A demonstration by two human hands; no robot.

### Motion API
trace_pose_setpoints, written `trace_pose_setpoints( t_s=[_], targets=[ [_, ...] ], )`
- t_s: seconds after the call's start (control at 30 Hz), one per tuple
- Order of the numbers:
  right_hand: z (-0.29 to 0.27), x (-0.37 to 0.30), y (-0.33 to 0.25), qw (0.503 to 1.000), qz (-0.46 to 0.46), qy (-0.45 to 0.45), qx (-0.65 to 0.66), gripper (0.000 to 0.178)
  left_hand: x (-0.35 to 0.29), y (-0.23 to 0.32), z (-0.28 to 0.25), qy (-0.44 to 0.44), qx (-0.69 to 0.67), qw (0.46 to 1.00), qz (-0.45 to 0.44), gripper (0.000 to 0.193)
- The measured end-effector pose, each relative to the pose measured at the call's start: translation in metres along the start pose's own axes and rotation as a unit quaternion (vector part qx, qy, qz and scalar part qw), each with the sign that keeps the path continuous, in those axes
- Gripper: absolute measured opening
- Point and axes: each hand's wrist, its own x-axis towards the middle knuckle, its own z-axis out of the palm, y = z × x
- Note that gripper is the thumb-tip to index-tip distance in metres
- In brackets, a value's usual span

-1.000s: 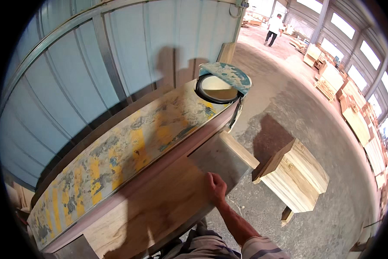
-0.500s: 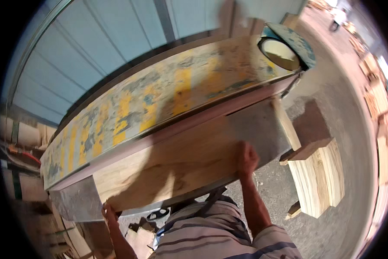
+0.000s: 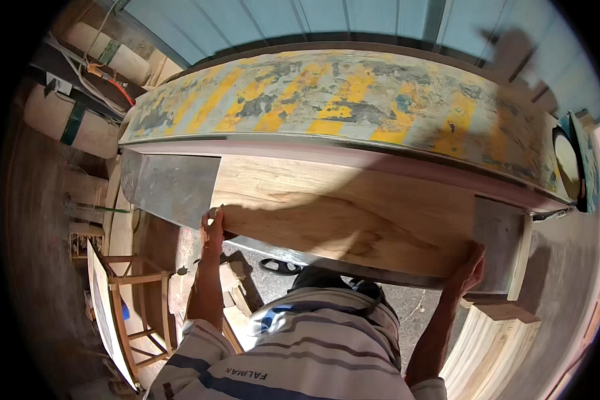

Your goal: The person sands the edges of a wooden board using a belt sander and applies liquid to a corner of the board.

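A long, pale wooden board (image 3: 340, 213) lies flat on a grey metal machine bed (image 3: 173, 183), its far edge along a pinkish strip (image 3: 353, 155). My left hand (image 3: 213, 227) grips the board's near left corner, fingers curled at the edge. At the near right corner, my right hand (image 3: 470, 268) is closed round the board's end. Parts of the fingers of both hands are hidden by the board or by each other. Behind the board stretches a worn machine cover (image 3: 300, 97) with yellow and grey stripes.
Stacked pale boards (image 3: 493, 350) stand low at my right. A wooden-framed stool or stand (image 3: 140, 300) is at lower left, near wood scraps (image 3: 233, 283). Rollers (image 3: 70, 120) and cables (image 3: 106, 73) sit at far left. A blue panelled wall (image 3: 380, 20) rises behind.
The view has turned, so the machine and board appear more level and more of the left side shows. My right hand, blurred before, now shows clearly at the board's right corner; my left keeps its corner.
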Motion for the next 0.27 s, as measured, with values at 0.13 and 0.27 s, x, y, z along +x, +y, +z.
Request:
trace_pose_setpoints(
  t_s=[0.13,0.27],
  targets=[
    [-0.017,0.029,0.02,0.999,0.013,-0.011,0.051,0.052,-0.024,0.008,0.008,-0.014,-0.013,1.0,-0.002,0.052],
    [-0.029,0.044,0.02,0.998,0.04,0.016,0.036,0.056,-0.043,0.02,0.02,-0.024,-0.015,1.0,-0.008,0.051]
  ],
)
